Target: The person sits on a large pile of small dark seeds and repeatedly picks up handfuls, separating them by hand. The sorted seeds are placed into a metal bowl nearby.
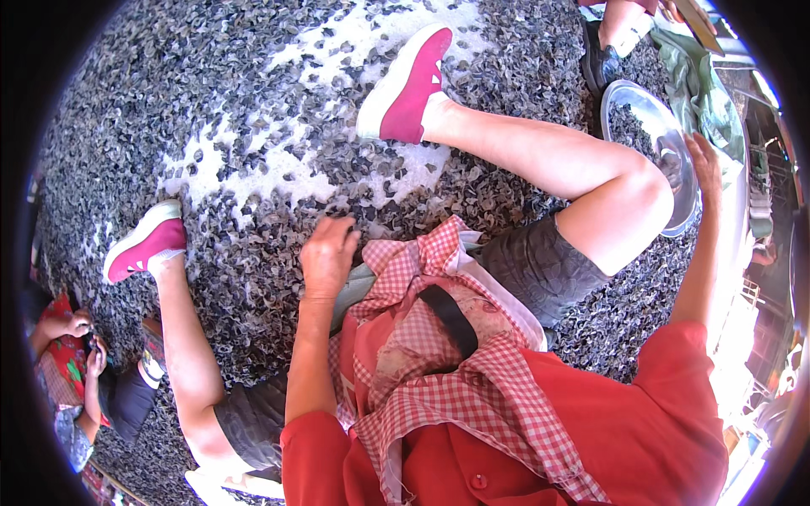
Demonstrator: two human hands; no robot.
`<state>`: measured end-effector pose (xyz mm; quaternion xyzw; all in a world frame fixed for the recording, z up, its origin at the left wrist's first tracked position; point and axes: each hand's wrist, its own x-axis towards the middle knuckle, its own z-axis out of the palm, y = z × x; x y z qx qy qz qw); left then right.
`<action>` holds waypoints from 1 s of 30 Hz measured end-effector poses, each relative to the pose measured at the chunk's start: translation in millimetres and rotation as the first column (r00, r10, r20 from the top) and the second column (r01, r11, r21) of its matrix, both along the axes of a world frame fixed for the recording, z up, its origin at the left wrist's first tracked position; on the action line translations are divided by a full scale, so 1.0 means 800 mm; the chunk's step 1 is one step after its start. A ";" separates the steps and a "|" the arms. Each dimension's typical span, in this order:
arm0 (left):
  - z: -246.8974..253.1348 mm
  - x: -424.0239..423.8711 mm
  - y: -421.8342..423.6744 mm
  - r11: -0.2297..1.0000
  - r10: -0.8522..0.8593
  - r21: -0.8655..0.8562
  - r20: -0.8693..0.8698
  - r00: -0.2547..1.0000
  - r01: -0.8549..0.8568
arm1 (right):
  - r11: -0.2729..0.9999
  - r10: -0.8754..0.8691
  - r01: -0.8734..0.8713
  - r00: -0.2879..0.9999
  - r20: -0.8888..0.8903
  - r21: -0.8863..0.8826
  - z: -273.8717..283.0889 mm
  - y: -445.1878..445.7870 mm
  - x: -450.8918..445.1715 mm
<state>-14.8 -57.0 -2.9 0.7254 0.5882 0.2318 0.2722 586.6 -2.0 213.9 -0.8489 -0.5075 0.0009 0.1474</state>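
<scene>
Small dark curled pieces (253, 329), too small to identify, cover the ground in a thick layer with white patches (253, 177) on it. My left hand (329, 253) is low over them, beside my checked apron (421, 253); its fingers are bent and the fingertips are partly hidden, so whether it holds a piece cannot be told. At the right, my right hand (704, 163) has its fingers extended by the rim of a shiny metal basin (680, 148), with nothing seen in its grasp. A heap of the same dark pieces (626, 126) lies in the basin.
My legs are spread over the layer, with pink shoes (414, 88) at the far ends. Another person (69, 373) sits at the lower left, and another person's foot (601, 60) is near the basin. Green sheeting (702, 95) lies beyond the basin.
</scene>
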 end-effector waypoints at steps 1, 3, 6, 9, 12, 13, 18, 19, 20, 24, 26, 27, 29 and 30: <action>0.001 0.006 0.005 0.997 -0.079 0.012 -0.063 0.995 0.080 | 0.994 0.076 -0.090 0.981 0.180 0.070 -0.002 -0.006 0.018; -0.010 0.007 0.013 0.991 -0.135 -0.005 -0.125 0.983 0.135 | 0.985 0.054 -0.031 0.989 -0.136 0.169 0.011 0.006 -0.112; -0.017 -0.005 0.013 0.978 -0.208 -0.046 -0.245 0.947 0.203 | 0.931 0.342 -0.285 0.897 -0.280 0.227 -0.022 0.024 -0.269; -0.019 -0.001 0.019 0.958 -0.271 0.036 -0.221 0.937 0.285 | 0.730 0.672 -0.594 0.535 -0.512 0.338 -0.071 0.021 -0.369; -0.024 0.000 0.022 0.953 -0.252 0.094 -0.287 0.924 0.288 | 0.836 0.415 -0.477 0.231 -0.880 0.269 -0.128 0.004 -0.439; -0.023 0.000 0.022 0.956 -0.242 0.090 -0.303 0.922 0.281 | 0.869 0.269 -0.465 0.157 -0.950 0.169 -0.152 0.000 -0.447; -0.023 -0.001 0.022 0.939 -0.264 0.138 -0.300 0.917 0.316 | 0.939 -0.023 -0.341 0.075 -0.997 -0.048 -0.218 -0.027 -0.485; -0.024 -0.001 0.021 0.967 -0.207 0.101 -0.220 0.953 0.233 | 0.940 -0.058 -0.334 0.067 -0.996 -0.077 -0.226 -0.035 -0.488; -0.023 -0.003 0.019 0.987 -0.143 0.056 -0.142 0.979 0.152 | 0.939 -0.132 -0.317 0.033 -0.991 -0.136 -0.232 -0.039 -0.491; 0.007 0.001 0.024 0.978 0.074 -0.207 0.214 0.974 -0.029 | 0.893 -0.398 -0.294 -0.159 -0.903 -0.342 -0.249 -0.050 -0.503; 0.010 0.007 0.029 0.960 0.064 -0.268 0.488 0.871 0.080 | 0.887 -0.457 -0.285 -0.439 -0.773 -0.363 -0.260 -0.048 -0.507; 0.014 0.007 0.034 0.965 0.103 -0.262 0.474 0.874 0.029 | 0.898 -0.440 -0.279 -0.542 -0.716 -0.340 -0.264 -0.045 -0.511; 0.026 0.008 0.045 0.967 0.178 -0.247 0.449 0.876 -0.069 | 0.918 -0.396 -0.245 -0.625 -0.673 -0.312 -0.268 -0.038 -0.507; 0.025 0.004 0.047 0.977 0.115 -0.206 0.293 0.949 -0.054 | 0.933 -0.360 -0.229 -0.626 -0.691 -0.278 -0.270 -0.035 -0.507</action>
